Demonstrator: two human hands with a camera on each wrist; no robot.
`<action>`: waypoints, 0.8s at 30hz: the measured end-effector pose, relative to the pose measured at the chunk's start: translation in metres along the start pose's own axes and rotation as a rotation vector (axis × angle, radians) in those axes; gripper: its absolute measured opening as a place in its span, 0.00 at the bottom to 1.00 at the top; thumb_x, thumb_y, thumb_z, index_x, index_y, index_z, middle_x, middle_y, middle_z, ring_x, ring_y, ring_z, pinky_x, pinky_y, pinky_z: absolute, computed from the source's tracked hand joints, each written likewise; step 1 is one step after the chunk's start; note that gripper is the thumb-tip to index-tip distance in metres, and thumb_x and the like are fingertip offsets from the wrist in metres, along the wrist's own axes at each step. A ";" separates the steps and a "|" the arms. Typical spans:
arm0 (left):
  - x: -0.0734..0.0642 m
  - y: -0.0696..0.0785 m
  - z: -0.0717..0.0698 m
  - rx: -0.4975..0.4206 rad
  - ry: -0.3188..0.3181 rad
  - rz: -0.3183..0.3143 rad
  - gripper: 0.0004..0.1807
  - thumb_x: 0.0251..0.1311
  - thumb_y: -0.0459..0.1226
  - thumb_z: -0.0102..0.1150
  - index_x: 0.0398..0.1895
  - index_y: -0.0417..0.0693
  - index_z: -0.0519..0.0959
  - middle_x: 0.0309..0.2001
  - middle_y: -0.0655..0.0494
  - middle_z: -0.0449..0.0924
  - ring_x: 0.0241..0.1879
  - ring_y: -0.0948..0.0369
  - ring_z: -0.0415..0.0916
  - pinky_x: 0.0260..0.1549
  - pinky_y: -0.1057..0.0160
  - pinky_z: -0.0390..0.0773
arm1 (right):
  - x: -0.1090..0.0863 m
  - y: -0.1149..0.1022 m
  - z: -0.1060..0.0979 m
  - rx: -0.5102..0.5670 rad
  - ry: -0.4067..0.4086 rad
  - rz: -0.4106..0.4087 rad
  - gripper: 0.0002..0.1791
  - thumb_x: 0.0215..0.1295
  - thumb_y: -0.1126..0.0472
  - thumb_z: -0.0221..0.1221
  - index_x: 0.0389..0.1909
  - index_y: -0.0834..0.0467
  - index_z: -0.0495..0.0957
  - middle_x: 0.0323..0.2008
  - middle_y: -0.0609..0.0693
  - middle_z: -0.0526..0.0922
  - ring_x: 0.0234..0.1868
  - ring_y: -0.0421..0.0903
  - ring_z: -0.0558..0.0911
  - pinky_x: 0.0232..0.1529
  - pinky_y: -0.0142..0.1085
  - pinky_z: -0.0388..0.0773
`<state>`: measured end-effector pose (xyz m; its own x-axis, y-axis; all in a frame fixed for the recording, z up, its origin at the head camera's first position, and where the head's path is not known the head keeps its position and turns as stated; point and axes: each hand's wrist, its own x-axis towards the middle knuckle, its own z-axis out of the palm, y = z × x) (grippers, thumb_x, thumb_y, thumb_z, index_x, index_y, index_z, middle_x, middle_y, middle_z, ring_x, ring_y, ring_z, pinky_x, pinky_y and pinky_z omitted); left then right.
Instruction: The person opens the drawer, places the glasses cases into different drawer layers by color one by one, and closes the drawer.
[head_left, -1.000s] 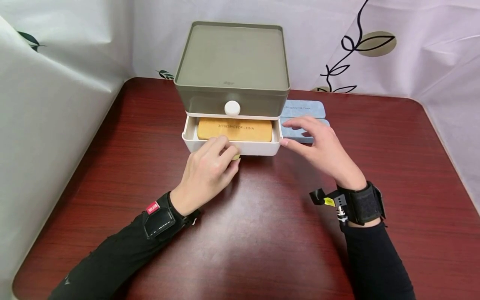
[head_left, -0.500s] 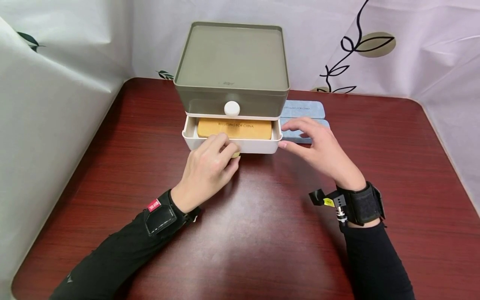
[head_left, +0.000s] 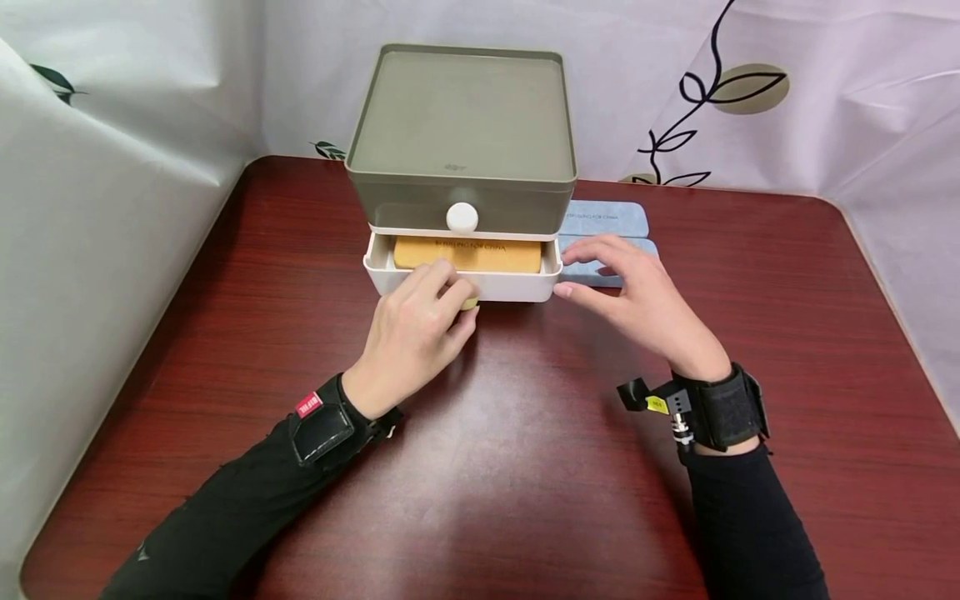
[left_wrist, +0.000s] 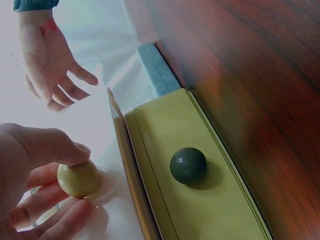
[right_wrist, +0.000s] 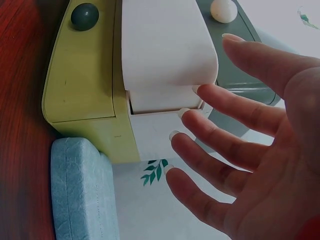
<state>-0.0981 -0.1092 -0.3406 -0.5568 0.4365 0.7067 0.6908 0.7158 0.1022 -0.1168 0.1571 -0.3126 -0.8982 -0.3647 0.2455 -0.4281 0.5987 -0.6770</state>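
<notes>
A small tabletop drawer unit (head_left: 461, 112) has its white middle drawer (head_left: 517, 288) partly pulled out. Inside that drawer lies a yellow oblong case (head_left: 506, 260) printed with lettering. My left hand (head_left: 414, 333) pinches the drawer's round pale yellow knob (left_wrist: 78, 178) between thumb and fingers. By the drawer's right front corner, my right hand (head_left: 637, 287) holds nothing, its fingers spread and slightly bent. In the right wrist view, its fingertips overlap the white drawer's side. Below sits a closed yellow-green drawer (left_wrist: 160, 117) with a dark green knob (left_wrist: 188, 165).
Two blue oblong cases (head_left: 606, 217) lie side by side on the table to the unit's right, partly behind my right hand. The unit's upper grey-green drawer, with a white knob (head_left: 462, 217), is closed. A patterned white curtain (head_left: 862, 100) borders the brown table (head_left: 525, 467).
The white drawer has slid a little way into the unit, taking the yellow case with it. My left hand has moved forward on the knob; the right hand has barely shifted.
</notes>
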 end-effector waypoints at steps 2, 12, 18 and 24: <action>0.000 -0.001 0.000 0.007 -0.006 0.003 0.04 0.52 0.30 0.60 0.30 0.47 0.77 0.30 0.54 0.71 0.29 0.55 0.70 0.24 0.59 0.74 | 0.000 0.000 0.000 0.000 0.000 0.003 0.18 0.58 0.54 0.67 0.49 0.53 0.79 0.51 0.44 0.79 0.55 0.41 0.75 0.53 0.47 0.74; 0.001 -0.002 0.001 0.013 -0.020 -0.003 0.03 0.53 0.30 0.59 0.30 0.46 0.77 0.30 0.54 0.71 0.29 0.56 0.69 0.24 0.60 0.73 | 0.000 0.000 0.000 0.003 -0.001 0.011 0.18 0.58 0.54 0.67 0.48 0.53 0.78 0.50 0.44 0.79 0.54 0.40 0.75 0.54 0.46 0.73; 0.002 -0.002 0.001 0.018 -0.014 0.002 0.04 0.52 0.30 0.59 0.30 0.46 0.77 0.30 0.54 0.71 0.28 0.56 0.69 0.23 0.60 0.72 | 0.000 -0.001 0.000 0.000 -0.001 0.008 0.18 0.58 0.54 0.67 0.48 0.53 0.78 0.50 0.43 0.79 0.53 0.39 0.75 0.53 0.45 0.73; 0.002 -0.003 0.001 0.017 -0.020 0.001 0.03 0.54 0.30 0.58 0.31 0.46 0.77 0.30 0.54 0.70 0.29 0.56 0.69 0.24 0.60 0.73 | 0.000 -0.001 0.000 -0.002 -0.001 0.015 0.17 0.58 0.54 0.67 0.48 0.53 0.78 0.50 0.44 0.79 0.54 0.39 0.75 0.54 0.44 0.73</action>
<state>-0.1017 -0.1095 -0.3402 -0.5653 0.4476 0.6929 0.6833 0.7246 0.0893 -0.1162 0.1568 -0.3119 -0.9042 -0.3567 0.2349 -0.4152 0.6050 -0.6794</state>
